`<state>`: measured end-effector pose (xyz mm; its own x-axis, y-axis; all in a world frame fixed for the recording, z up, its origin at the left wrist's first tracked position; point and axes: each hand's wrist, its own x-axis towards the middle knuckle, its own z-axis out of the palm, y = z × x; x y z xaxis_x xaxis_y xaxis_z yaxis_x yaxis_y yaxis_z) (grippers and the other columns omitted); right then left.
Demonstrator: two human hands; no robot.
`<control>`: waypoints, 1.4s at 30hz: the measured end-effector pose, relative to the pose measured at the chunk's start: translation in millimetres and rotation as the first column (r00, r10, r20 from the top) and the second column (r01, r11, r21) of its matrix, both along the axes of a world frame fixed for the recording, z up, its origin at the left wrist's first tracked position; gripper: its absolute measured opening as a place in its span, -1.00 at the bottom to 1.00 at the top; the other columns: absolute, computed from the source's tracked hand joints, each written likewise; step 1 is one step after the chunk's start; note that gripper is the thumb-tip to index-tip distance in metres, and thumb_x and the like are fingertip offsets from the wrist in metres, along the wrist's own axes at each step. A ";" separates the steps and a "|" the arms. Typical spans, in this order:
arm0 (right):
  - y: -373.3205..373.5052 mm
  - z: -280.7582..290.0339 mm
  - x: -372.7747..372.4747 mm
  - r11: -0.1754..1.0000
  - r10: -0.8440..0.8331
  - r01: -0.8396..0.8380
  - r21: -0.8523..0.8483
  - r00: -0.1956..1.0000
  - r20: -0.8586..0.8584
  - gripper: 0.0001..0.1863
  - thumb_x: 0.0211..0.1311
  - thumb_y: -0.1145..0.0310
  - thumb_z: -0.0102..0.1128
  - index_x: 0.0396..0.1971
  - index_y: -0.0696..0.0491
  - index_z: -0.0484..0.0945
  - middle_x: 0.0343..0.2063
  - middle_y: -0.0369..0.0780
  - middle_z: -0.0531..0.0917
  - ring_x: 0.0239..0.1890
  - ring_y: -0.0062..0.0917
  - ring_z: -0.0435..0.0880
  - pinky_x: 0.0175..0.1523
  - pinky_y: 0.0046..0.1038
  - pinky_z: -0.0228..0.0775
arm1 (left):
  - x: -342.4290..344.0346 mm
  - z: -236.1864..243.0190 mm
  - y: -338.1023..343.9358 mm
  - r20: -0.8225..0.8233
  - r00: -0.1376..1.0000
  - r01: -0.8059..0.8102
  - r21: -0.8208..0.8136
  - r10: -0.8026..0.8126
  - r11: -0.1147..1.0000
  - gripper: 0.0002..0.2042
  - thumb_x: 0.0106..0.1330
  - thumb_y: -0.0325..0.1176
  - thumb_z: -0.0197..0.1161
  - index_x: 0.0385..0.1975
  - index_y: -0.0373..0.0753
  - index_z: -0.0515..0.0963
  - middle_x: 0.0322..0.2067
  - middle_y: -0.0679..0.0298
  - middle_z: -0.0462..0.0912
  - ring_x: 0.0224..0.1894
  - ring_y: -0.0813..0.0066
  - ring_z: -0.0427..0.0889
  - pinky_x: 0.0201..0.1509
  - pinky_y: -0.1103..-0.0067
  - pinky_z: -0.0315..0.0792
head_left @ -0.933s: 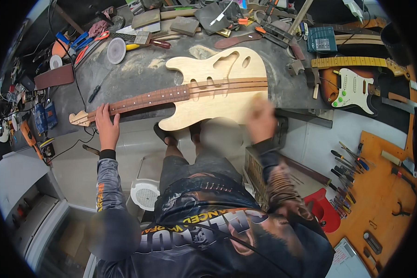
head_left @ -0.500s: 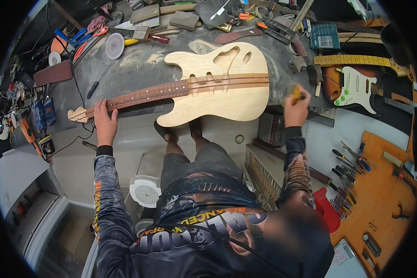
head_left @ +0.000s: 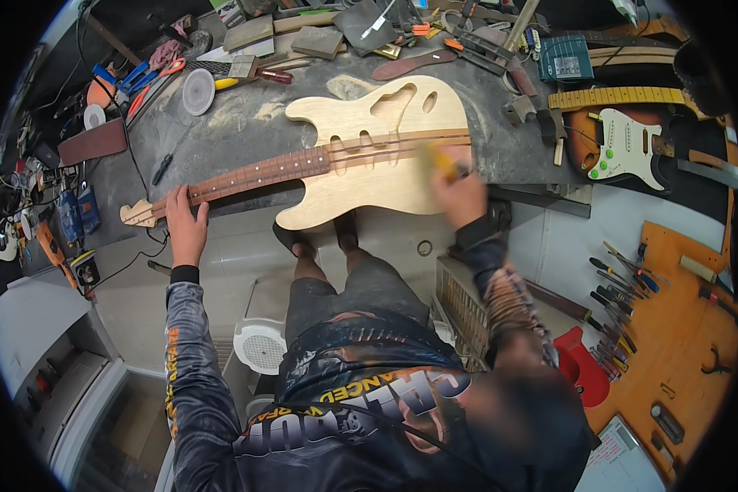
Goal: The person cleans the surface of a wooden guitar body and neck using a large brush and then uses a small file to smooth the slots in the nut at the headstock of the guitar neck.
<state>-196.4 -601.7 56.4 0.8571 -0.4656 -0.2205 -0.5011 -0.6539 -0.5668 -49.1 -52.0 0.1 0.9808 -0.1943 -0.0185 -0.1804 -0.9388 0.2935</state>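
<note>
An unfinished electric guitar (head_left: pixel 418 184) of pale wood lies on the workbench, with dark stripes through the body and open cavities cut in its top. Its fretted neck points left toward the bare headstock. My left hand (head_left: pixel 187 225) grips the neck just beside the headstock, thumb and fingers around it. Over the lower right of the body, my right hand (head_left: pixel 461 197) is closed on what looks like a brush (head_left: pixel 445 162) with a yellow handle. Motion blurs its pale end, and I cannot tell whether it touches the wood.
The dark bench (head_left: pixel 246 127) carries wood dust, a screwdriver (head_left: pixel 164 167) and a round grey disc (head_left: pixel 198 92). Tools and wood blocks crowd its far edge. A sunburst guitar (head_left: pixel 627 148) lies at right, above an orange tool board (head_left: pixel 672 328). A white stool (head_left: pixel 260 349) stands below.
My right hand has swung left with the brush, from beside the guitar's right end to over its body. The left hand keeps its hold on the neck.
</note>
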 end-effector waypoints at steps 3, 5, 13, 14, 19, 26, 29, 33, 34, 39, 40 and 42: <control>-85.2 19.5 32.7 0.915 -0.017 0.169 -0.367 0.924 0.383 -0.58 0.45 0.36 0.23 0.27 -0.21 0.59 0.15 -0.14 0.66 -0.08 -0.02 0.80 -0.06 -0.06 0.70 | -2.7 2.0 -2.2 0.017 1.000 0.006 0.027 -0.006 1.000 -0.37 0.47 -0.25 0.41 0.47 -0.30 0.39 0.50 -0.08 0.36 0.59 -0.15 0.26 0.64 0.11 0.20; -89.5 17.4 60.5 0.888 -0.017 0.221 -0.402 0.891 0.453 -0.57 0.46 0.35 0.21 0.28 -0.22 0.60 0.17 -0.15 0.65 -0.09 -0.01 0.80 -0.07 -0.05 0.70 | 0.6 -1.0 -9.3 0.050 0.998 0.024 0.058 -0.027 0.998 -0.34 0.44 -0.23 0.45 0.47 -0.32 0.38 0.50 -0.09 0.35 0.59 -0.17 0.24 0.63 0.08 0.18; 108.4 -6.3 152.0 0.828 0.310 -0.460 0.322 0.852 0.421 -0.56 0.51 0.23 0.28 0.33 -0.11 0.59 0.08 -0.01 0.75 0.01 -0.12 0.78 0.15 -0.18 0.61 | -0.2 -1.4 -9.1 0.023 1.000 0.002 0.094 -0.004 0.996 -0.28 0.39 -0.15 0.51 0.46 -0.31 0.38 0.47 -0.08 0.37 0.60 -0.17 0.22 0.61 0.04 0.17; 113.7 -5.0 157.1 0.837 0.340 -0.471 0.280 0.848 0.407 -0.58 0.51 0.23 0.25 0.31 -0.15 0.57 0.05 0.05 0.74 -0.01 0.05 0.78 0.11 -0.07 0.63 | 0.9 -0.6 -8.0 0.022 1.000 0.010 0.080 -0.012 0.997 -0.27 0.38 -0.14 0.52 0.46 -0.31 0.38 0.47 -0.08 0.38 0.60 -0.17 0.22 0.61 0.04 0.18; 13.3 -14.5 170.4 0.912 0.310 -0.177 -0.371 0.889 0.337 -0.57 0.45 0.35 0.26 0.29 -0.18 0.57 0.06 -0.10 0.67 -0.20 -0.06 0.80 -0.14 0.02 0.66 | 6.9 3.6 -3.8 0.046 0.997 0.050 0.080 -0.054 0.996 -0.31 0.38 -0.09 0.50 0.45 -0.18 0.43 0.39 0.06 0.47 0.57 -0.10 0.29 0.58 0.04 0.21; 132.5 -17.4 138.1 0.826 0.550 -0.550 -0.121 0.741 0.385 -0.57 0.41 0.30 0.30 0.25 -0.08 0.57 -0.09 -0.05 0.68 -0.24 0.01 0.76 -0.15 0.03 0.61 | -12.0 8.5 -13.1 0.101 0.994 -0.067 0.183 0.049 0.981 -0.33 0.42 -0.03 0.46 0.47 -0.13 0.44 0.49 0.06 0.41 0.62 -0.07 0.23 0.64 -0.08 0.10; 195.1 40.4 112.6 0.806 0.420 -0.565 0.179 0.758 0.499 -0.60 0.44 0.28 0.31 0.22 -0.02 0.61 -0.11 -0.10 0.71 -0.28 0.00 0.76 -0.19 -0.05 0.59 | -22.0 43.9 -57.4 0.155 0.988 0.036 -0.304 0.012 0.952 -0.34 0.41 -0.18 0.50 0.47 -0.20 0.45 0.51 0.02 0.40 0.63 -0.05 0.25 0.68 0.08 0.13; 222.0 48.7 90.7 0.559 0.357 -0.656 0.507 0.742 0.567 -0.59 0.44 0.25 0.32 0.23 0.00 0.61 -0.02 -0.02 0.73 -0.04 0.02 0.77 0.08 -0.12 0.61 | -65.9 78.2 -125.4 -0.299 0.944 -0.202 -0.856 -0.137 0.476 -0.39 0.44 -0.30 0.48 0.44 -0.24 0.42 0.35 0.13 0.56 0.44 0.33 0.49 0.53 0.35 0.35; 212.1 53.2 90.2 0.568 0.485 -0.662 0.489 0.750 0.451 -0.59 0.46 0.22 0.32 0.21 0.05 0.61 -0.02 0.00 0.71 -0.01 0.03 0.76 0.13 -0.12 0.59 | -70.9 86.0 -127.0 -0.426 0.883 -0.304 -0.838 -0.198 0.452 -0.41 0.43 -0.31 0.50 0.41 -0.25 0.45 0.27 0.16 0.62 0.37 0.40 0.55 0.47 0.41 0.40; 209.4 16.4 102.5 0.296 0.810 -0.849 0.438 0.467 0.356 -0.60 0.55 0.17 0.25 0.10 0.21 0.58 -0.05 0.04 0.62 0.06 0.02 0.67 0.23 -0.13 0.50 | -74.6 76.9 -111.8 -0.588 0.726 -0.386 -0.778 -0.357 0.496 -0.55 0.40 -0.37 0.55 0.21 -0.28 0.56 0.04 0.41 0.69 0.07 0.58 0.63 0.21 0.50 0.54; 215.0 10.4 114.0 0.443 0.789 -0.714 0.542 0.597 0.141 -0.61 0.55 0.15 0.26 0.10 0.18 0.60 -0.03 0.04 0.60 0.07 -0.04 0.65 0.21 -0.12 0.48 | -77.7 78.9 -109.4 -0.564 0.721 -0.388 -0.810 -0.402 0.440 -0.59 0.38 -0.38 0.55 0.15 -0.30 0.58 0.00 0.43 0.70 0.01 0.60 0.63 0.14 0.49 0.55; 237.4 7.5 142.3 0.641 0.751 -0.768 0.023 0.632 0.190 -0.47 0.49 0.02 0.34 0.19 0.15 0.59 0.04 0.00 0.60 0.12 -0.11 0.63 0.22 -0.13 0.46 | -87.5 66.1 -91.8 -0.625 0.678 -0.430 -0.765 -0.388 0.480 -0.64 0.40 -0.32 0.53 0.06 -0.34 0.60 -0.09 0.35 0.73 -0.06 0.57 0.62 0.09 0.46 0.55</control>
<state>-54.1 -364.3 63.9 0.9224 0.3808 -0.0640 0.2445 -0.7043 -0.6665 -136.6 -143.7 66.2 0.7372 -0.4884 -0.4669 0.4564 -0.1496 0.8771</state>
